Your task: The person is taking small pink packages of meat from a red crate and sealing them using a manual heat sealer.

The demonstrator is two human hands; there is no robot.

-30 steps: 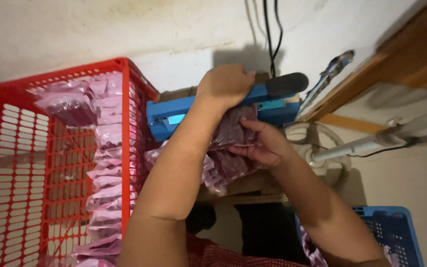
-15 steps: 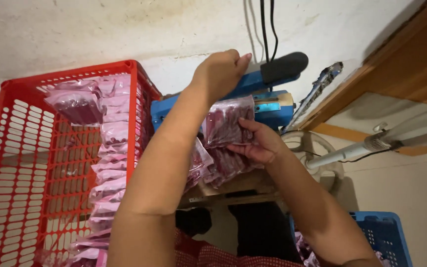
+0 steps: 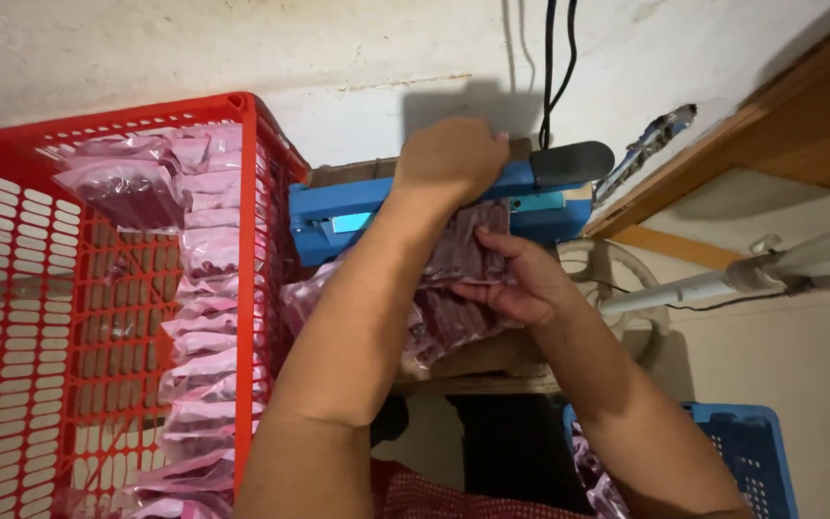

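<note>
My left hand (image 3: 451,157) presses down on the arm of a blue heat sealer (image 3: 338,219) with a black handle end (image 3: 573,161). My right hand (image 3: 514,281) holds a clear plastic pouch (image 3: 466,252) of dark purple pieces, its top edge pushed under the sealer's arm. More filled pouches (image 3: 434,332) lie in a heap under my hands on a small wooden stand (image 3: 487,365).
A red plastic crate (image 3: 12,288) on the left holds a row of sealed pouches (image 3: 199,327) along its right side. A blue crate (image 3: 742,452) sits at the lower right. Black cables (image 3: 554,58) run up the wall; a wooden door frame (image 3: 780,125) stands at the right.
My left hand has pushed the sealer arm down from its raised position. The pouch in my right hand now sits clamped under the arm.
</note>
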